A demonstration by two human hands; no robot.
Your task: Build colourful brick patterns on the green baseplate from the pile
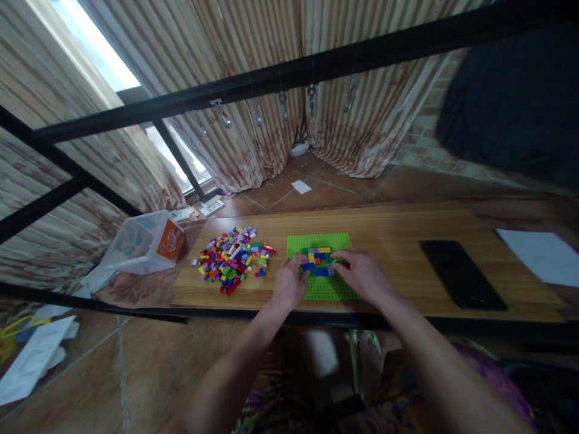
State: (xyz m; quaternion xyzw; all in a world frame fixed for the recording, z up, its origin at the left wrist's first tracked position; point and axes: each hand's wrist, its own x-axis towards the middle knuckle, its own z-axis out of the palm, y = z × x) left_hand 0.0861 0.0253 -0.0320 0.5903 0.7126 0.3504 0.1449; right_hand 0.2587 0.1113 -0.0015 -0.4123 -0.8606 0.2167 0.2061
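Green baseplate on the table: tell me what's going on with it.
A person has both hands at a small cluster of colored bricks on the green baseplate. The left hand is at its left side, by a blue brick; the right hand is at its right side. Whether either grips a brick is too small to tell. A loose brick pile lies on the wooden table, left of the baseplate.

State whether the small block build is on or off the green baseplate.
On: the block build sits on the green baseplate, which shows around it, between the left hand and right hand. Firm seating: cannot tell.
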